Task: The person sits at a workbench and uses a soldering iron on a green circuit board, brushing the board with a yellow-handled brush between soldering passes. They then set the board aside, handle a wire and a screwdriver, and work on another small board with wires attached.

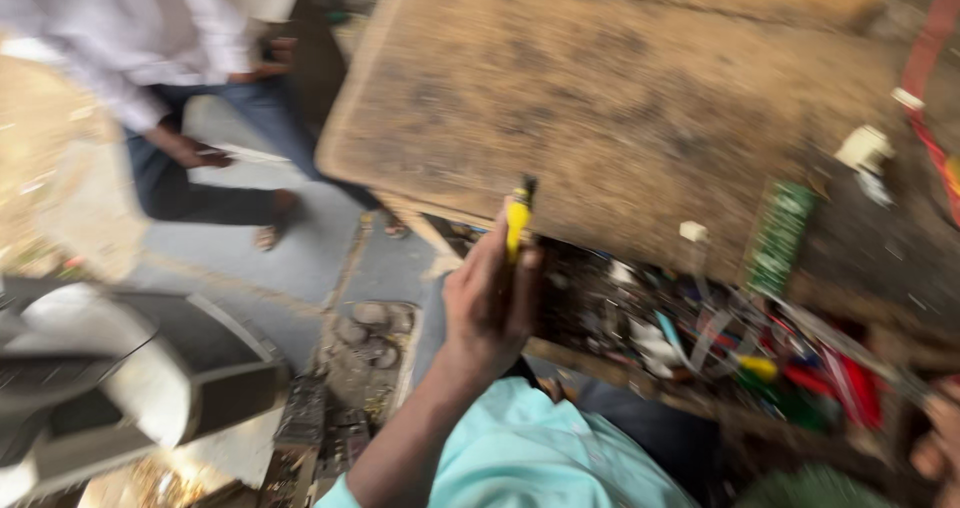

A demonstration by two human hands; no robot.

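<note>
Seemingly one yellow tool (518, 218) gripped in left hand (488, 303) (right hand (940, 443) cropped, grip unclear), beside open drawer (700, 338).

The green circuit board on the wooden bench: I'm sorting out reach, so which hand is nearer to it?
Right. The right hand sits below the green circuit board, at the frame's corner; the left hand, gripping a yellow-handled tool, is farther off to its left.

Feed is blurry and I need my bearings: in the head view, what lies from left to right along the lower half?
Dark rounded machine housing → left hand holding a yellow-handled tool → open drawer of mixed parts → right hand at the frame's edge.
</note>
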